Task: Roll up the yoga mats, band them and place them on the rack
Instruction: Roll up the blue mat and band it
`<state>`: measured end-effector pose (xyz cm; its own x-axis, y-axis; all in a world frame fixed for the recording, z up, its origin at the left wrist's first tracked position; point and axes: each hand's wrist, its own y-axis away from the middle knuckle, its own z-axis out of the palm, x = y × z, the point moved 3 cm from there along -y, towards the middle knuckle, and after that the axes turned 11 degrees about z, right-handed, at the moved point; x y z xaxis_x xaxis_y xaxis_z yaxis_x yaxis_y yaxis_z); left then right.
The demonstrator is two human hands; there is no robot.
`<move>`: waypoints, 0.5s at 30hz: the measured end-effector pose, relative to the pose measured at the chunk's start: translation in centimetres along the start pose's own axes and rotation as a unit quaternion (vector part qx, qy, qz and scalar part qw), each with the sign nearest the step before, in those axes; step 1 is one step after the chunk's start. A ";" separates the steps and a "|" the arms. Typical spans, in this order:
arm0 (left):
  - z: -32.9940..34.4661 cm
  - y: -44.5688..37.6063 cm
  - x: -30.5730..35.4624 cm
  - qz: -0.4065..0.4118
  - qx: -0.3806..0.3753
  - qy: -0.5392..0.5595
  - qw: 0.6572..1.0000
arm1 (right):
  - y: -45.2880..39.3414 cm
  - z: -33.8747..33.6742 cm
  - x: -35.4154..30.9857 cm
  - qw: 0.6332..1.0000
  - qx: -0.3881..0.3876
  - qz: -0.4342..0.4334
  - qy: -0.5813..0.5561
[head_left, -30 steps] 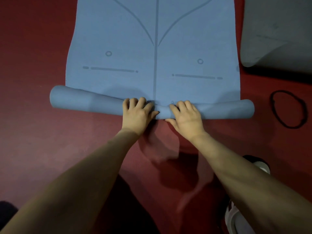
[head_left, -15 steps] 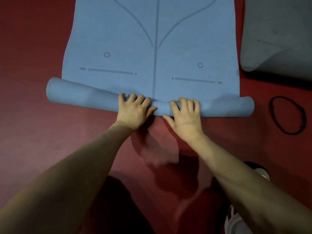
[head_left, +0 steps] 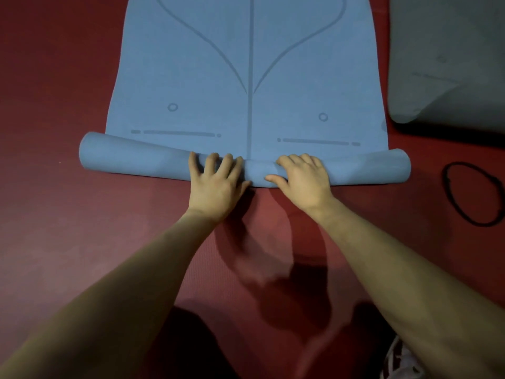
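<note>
The mat's [head_left: 246, 77] rolled end lay under both hands; the left hand [head_left: 216, 184] and right hand [head_left: 303, 181] pressed on it side by side, fingers fairly straight, grasping nothing.

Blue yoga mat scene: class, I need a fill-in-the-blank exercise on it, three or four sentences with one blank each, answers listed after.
1. Both hands, the left hand and the right hand, press on the rolled part of the ____ yoga mat.
2. The black band lies on the red floor to the ____ of the roll.
3. A second mat, at upper right, is ____ in colour.
4. The black band is ____ by either hand.

Missing words: blue; right; grey; untouched
</note>
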<state>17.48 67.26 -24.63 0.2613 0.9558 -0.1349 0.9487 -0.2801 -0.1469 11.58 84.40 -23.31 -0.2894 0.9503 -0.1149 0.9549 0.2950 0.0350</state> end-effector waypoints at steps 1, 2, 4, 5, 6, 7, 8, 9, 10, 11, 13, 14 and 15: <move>0.0 -0.4 -0.1 0.001 -0.019 0.008 1.000 | 0.3 0.0 -0.2 0.999 0.035 0.002 0.012; 0.0 -0.8 -0.3 0.000 -0.037 0.019 0.999 | 0.6 0.0 -0.5 0.997 0.066 0.009 0.029; -0.2 -1.8 -0.8 0.003 -0.058 0.064 0.996 | 1.5 0.5 -0.8 0.993 0.093 0.002 0.077; -0.4 -2.4 -1.2 -0.005 -0.069 0.094 0.993 | 1.8 0.8 -0.8 0.990 0.096 -0.014 0.102; -0.6 -3.1 -1.7 -0.018 -0.100 0.121 0.987 | 2.0 1.0 -0.7 0.989 0.091 -0.031 0.115; -0.6 -3.8 -2.2 -0.033 -0.140 0.142 0.979 | 1.9 1.2 -0.5 0.988 0.088 -0.041 0.120; -0.7 -4.4 -2.6 -0.039 -0.170 0.151 0.973 | 1.5 1.2 -0.4 0.988 0.084 -0.038 0.123; -0.7 -5.1 -2.7 -0.038 -0.185 0.149 0.971 | 1.0 1.1 -0.5 0.989 0.072 -0.029 0.126; -0.9 -5.5 -2.7 -0.035 -0.188 0.143 0.971 | 0.3 0.8 -0.8 0.989 0.062 -0.021 0.130; -1.1 -5.6 -2.6 -0.034 -0.178 0.135 0.974 | -0.4 0.4 -1.0 0.990 0.046 -0.016 0.129; -1.4 -5.3 -2.2 -0.028 -0.145 0.112 0.983 | -1.7 -0.4 -1.2 0.993 0.008 -0.028 0.113; -1.5 -4.9 -2.0 -0.017 -0.139 0.103 0.985 | -2.3 -0.7 -1.0 0.994 -0.018 -0.036 0.100; -1.5 -4.6 -1.9 -0.007 -0.152 0.096 0.984 | -2.9 -1.1 -0.9 0.994 -0.057 -0.041 0.089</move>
<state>12.88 66.90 -22.26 0.2493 0.9667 0.0572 0.9542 -0.2553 0.1562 8.94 82.82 -22.20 -0.3832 0.9220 0.0550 0.9166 0.3722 0.1460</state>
